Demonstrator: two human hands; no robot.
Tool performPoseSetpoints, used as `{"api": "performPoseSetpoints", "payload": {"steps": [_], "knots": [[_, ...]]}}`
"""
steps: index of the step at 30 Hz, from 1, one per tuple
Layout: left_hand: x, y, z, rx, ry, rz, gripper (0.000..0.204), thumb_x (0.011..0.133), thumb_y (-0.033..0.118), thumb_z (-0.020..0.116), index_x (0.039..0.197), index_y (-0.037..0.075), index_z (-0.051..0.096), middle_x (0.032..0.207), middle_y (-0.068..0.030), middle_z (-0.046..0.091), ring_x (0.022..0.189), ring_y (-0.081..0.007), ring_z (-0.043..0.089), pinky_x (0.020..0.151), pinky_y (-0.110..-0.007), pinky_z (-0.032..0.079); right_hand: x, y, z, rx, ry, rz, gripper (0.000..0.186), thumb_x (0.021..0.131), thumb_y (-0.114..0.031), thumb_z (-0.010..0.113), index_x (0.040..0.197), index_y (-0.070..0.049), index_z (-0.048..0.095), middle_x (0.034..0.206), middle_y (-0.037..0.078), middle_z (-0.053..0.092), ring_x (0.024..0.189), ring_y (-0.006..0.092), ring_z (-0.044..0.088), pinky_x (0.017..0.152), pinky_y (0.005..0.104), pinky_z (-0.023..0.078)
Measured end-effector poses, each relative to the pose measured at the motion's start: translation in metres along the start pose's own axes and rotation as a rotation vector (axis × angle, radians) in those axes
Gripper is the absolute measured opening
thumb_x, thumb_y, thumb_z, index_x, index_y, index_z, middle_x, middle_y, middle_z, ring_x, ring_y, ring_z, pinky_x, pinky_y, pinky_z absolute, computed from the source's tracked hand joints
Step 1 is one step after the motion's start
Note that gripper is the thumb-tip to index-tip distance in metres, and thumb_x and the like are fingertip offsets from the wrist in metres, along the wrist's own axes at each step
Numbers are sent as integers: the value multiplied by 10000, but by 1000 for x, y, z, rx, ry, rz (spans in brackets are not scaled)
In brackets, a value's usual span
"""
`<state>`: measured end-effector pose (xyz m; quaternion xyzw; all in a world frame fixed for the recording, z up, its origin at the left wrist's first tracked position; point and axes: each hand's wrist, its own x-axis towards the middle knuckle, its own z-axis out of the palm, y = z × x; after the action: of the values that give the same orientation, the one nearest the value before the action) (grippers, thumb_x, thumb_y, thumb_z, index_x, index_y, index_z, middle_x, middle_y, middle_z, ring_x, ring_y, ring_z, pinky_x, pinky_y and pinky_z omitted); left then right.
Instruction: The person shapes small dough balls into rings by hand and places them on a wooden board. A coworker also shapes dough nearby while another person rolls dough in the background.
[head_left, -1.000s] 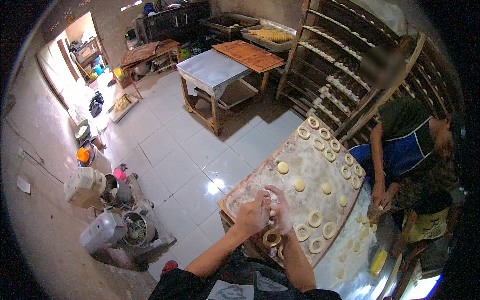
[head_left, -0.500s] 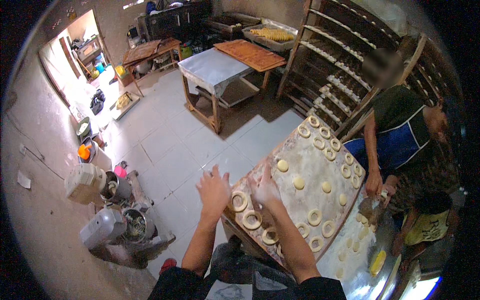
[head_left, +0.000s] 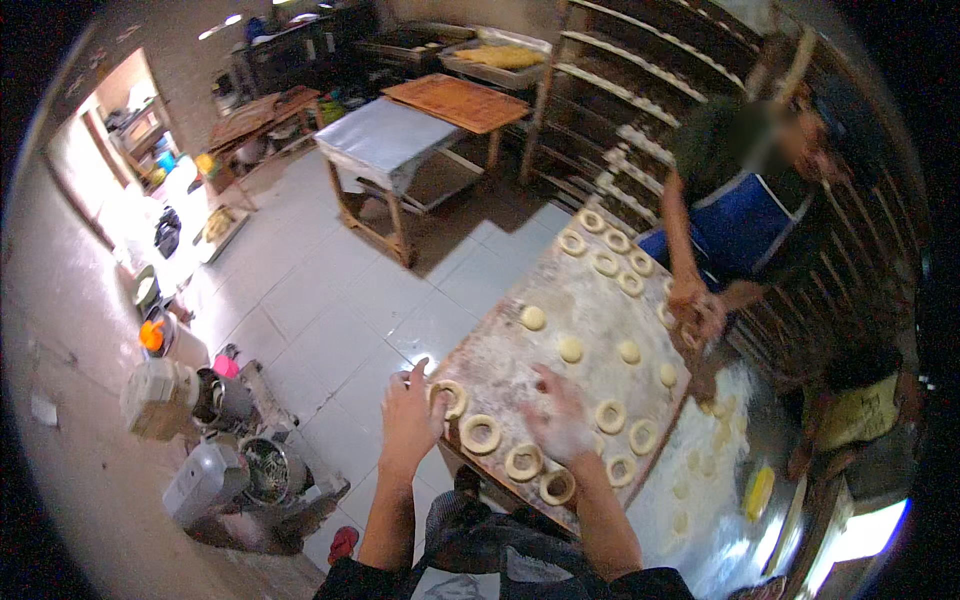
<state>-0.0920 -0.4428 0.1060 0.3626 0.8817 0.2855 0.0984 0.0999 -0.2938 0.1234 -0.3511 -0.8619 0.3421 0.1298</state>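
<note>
My left hand (head_left: 408,415) is at the left edge of a floury wooden board (head_left: 500,345), its fingers raised and loosely apart. Its thumb side touches or overlaps a dough ring (head_left: 452,401) lying at that edge. Over the near part of the board hovers my right hand (head_left: 557,418), smeared by motion, with fingers spread and nothing visible in them. A row of rings, among them one nearby ring (head_left: 480,434), runs along the near edge. Flat dough rounds, such as this one (head_left: 570,349), lie mid-board. More rings (head_left: 605,264) sit at the far end.
A co-worker in a blue apron (head_left: 740,225) has both hands at the board's right edge. Beside it, a floured metal surface (head_left: 690,470) holds dough pieces and a yellow object (head_left: 758,494). Mixers (head_left: 208,478) stand on the left, a metal-topped table (head_left: 385,140) and racks (head_left: 610,90) beyond.
The view has shifted, moving the scene leftward. My right hand has moved farther over the board, and my left hand's fingers are less spread. The co-worker's hands have moved up to the board's edge.
</note>
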Motion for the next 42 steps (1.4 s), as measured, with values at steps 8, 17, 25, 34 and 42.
{"api": "performPoseSetpoints", "payload": {"steps": [8, 17, 25, 34, 42], "knots": [[-54, 140, 64, -474, -372, 300, 265, 902, 75, 599, 1167, 67, 581, 908, -186, 666, 819, -364, 658, 703, -456, 515, -252, 197, -115, -206, 604, 835, 243, 893, -189, 638, 1118, -101, 664, 928, 165, 713, 871, 311, 694, 809, 418, 539], [-176, 258, 181, -381, -841, 695, 190, 930, 178, 591, 1112, 123, 590, 728, -222, 646, 718, -420, 656, 646, -475, 512, -320, 268, -112, -352, 361, 980, 372, 855, -300, 686, 1138, -63, 637, 1053, 222, 657, 1059, 401, 614, 943, 479, 466], [-236, 293, 245, -226, -967, 526, 341, 953, 322, 617, 1142, 41, 657, 886, -187, 726, 847, -324, 719, 753, -399, 550, -331, 263, -152, 503, 354, 643, 380, 810, -123, 759, 1089, -49, 512, 1003, 127, 614, 902, 213, 626, 756, 334, 514], [-263, 322, 213, -649, -887, 293, 338, 881, 310, 744, 1058, 25, 703, 894, -103, 737, 802, -155, 703, 736, -312, 546, -349, 249, -171, 942, 398, 344, 544, 785, 45, 713, 1217, -72, 404, 1005, 103, 588, 921, 174, 612, 780, 312, 517], [-260, 327, 207, -507, -619, 513, 334, 756, 126, 790, 1030, -1, 646, 888, -123, 693, 785, -235, 670, 713, -357, 524, -298, 235, -153, 21, 766, 329, 566, 826, -84, 725, 1281, -43, 392, 1091, 147, 554, 1033, 298, 581, 874, 419, 502]]}}
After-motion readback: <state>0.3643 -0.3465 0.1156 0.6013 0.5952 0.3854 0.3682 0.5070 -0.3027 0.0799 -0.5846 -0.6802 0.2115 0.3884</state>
